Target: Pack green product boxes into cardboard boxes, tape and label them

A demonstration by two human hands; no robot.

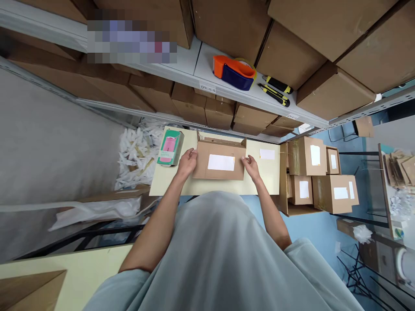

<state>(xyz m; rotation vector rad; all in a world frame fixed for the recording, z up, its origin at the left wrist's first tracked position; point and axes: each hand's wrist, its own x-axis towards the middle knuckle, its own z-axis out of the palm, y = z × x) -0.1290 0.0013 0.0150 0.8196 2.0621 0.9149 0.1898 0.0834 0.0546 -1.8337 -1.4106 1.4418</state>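
Here we see the cardboard box [223, 174] on the surface [266, 179], a white label [221, 162] on it. Our left grip [187, 162] and right grip [252, 167] sit half-curled at its two sides; whether either has hold we cannot tell. Left of the cardboard box is a green carton [170, 147], right of it a white slip [267, 154]

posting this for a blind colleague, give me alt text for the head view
A person's left hand and right hand flank a labelled carton on a table. A green box sits to the left, more cartons to the right; a shelf above holds a tape dispenser and two cutters.
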